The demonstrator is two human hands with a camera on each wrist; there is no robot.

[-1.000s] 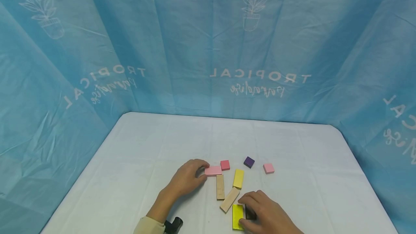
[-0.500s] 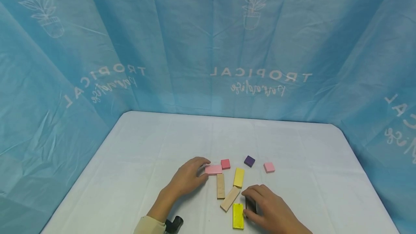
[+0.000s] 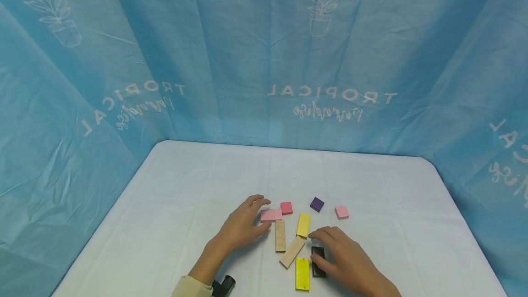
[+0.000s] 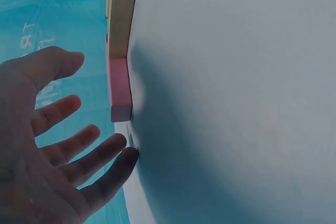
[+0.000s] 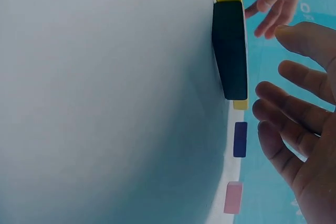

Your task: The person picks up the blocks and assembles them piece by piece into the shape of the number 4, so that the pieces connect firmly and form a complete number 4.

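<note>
My left hand (image 3: 243,224) hovers with spread fingers around the left end of a long pink block (image 3: 271,215). In the left wrist view its fingers stand apart from that block. My right hand (image 3: 344,258) is over a black block (image 3: 318,262), fingers parted and holding nothing; the right wrist view shows a gap between fingers and block. Left of the black block lies a yellow block (image 3: 302,274). A plain wooden block (image 3: 280,236) runs down from the pink one, and a second wooden block (image 3: 292,252) lies slanted, its upper end at another yellow block (image 3: 303,225).
Beyond the hands sit a small red block (image 3: 286,208), a dark purple block (image 3: 316,204) and a small pink block (image 3: 341,212). The white table (image 3: 198,173) ends at a blue curtain (image 3: 231,58). A black strap device (image 3: 224,285) is on the left wrist.
My right hand has let go of the black block and drawn up and right, uncovering it. The left fingers have spread and lifted off the long pink block.
</note>
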